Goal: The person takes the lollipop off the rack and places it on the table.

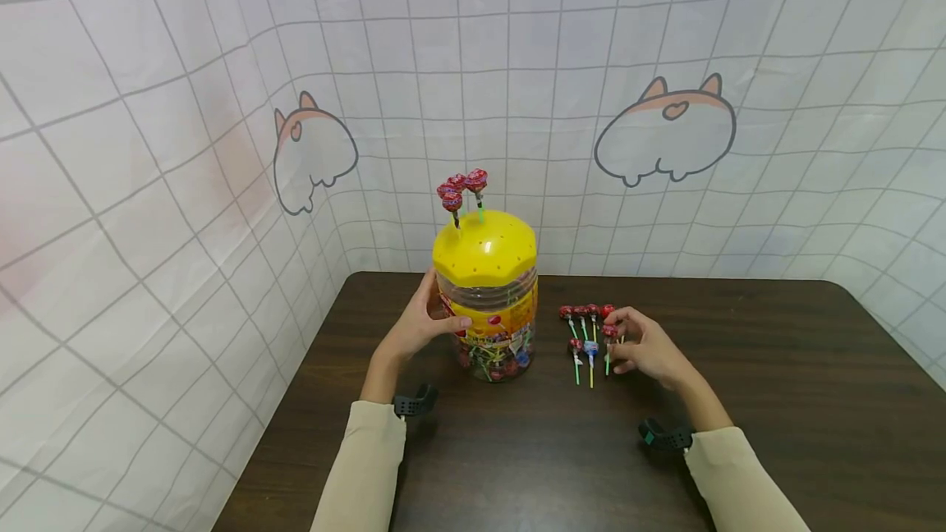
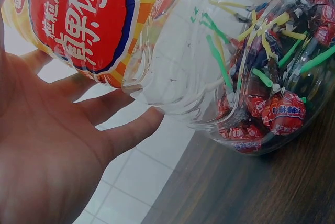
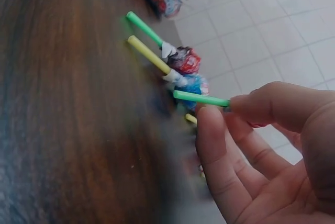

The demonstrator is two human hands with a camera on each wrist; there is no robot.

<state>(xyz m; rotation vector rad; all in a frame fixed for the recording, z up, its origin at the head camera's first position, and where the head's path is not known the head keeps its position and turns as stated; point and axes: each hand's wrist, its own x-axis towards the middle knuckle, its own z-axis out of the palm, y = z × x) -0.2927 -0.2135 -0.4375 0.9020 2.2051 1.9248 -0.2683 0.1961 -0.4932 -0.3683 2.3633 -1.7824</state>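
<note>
A clear plastic jar [image 1: 523,335] with a yellow lid [image 1: 484,249] stands on the table, with wrapped lollipops [image 2: 282,113] inside. Several red lollipops [image 1: 452,201] stick up from holes in the lid. My left hand [image 1: 423,323] holds the jar's left side, thumb across the label and fingers [image 2: 133,130] spread along the far side. To the right of the jar, my right hand [image 1: 645,349] pinches a red lollipop [image 1: 610,332] with a green stick [image 3: 201,99]. Beside it lie a blue lollipop [image 1: 590,348] and a red one [image 1: 576,345].
Behind these, more red lollipops [image 1: 580,312] lie side by side, sticks toward me. The dark wooden table [image 1: 517,450] ends at a white gridded backdrop [image 1: 554,105]. Dark bands [image 1: 415,402] circle both wrists.
</note>
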